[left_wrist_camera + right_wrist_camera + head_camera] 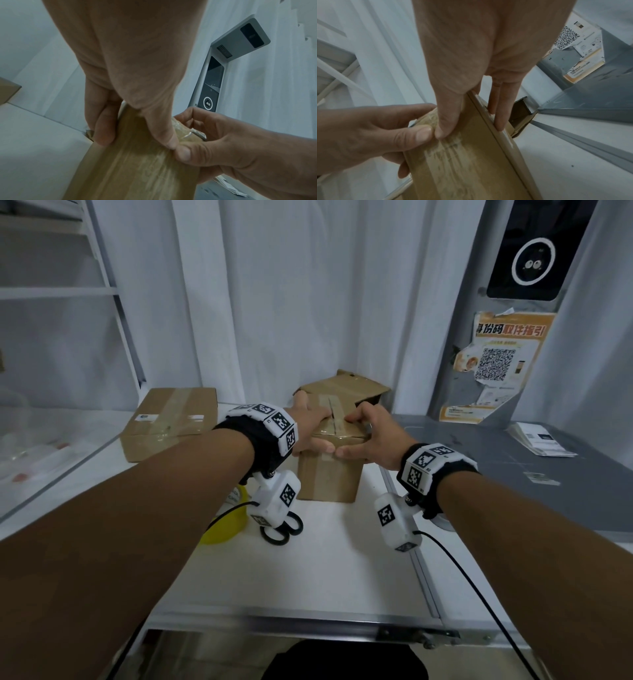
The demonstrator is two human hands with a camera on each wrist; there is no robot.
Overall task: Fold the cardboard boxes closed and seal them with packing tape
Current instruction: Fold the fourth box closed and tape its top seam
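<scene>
A small brown cardboard box (pixel 329 477) stands upright in the middle of the white table (pixel 308 570), flaps folded down. Clear packing tape (pixel 337 422) runs along its top seam and over the front edge. My left hand (pixel 313 428) lies over the left of the top and my right hand (pixel 363 433) over the right. Both thumbs are on the front face, tips almost meeting. In the left wrist view my left hand (pixel 135 139) clasps the box (pixel 137 169) over wrinkled tape (pixel 181 129). The right wrist view has my right hand (pixel 471 128) straddling a box (pixel 462 162) corner.
A flat taped box (pixel 171 419) lies at the back left. Right behind the small box sits a crumpled box (pixel 349 388) with raised flaps. A yellow object (pixel 224 525) and black-handled scissors (pixel 282 530) lie under my left wrist. On the right is a grey counter (pixel 513 474) with papers (pixel 541 440).
</scene>
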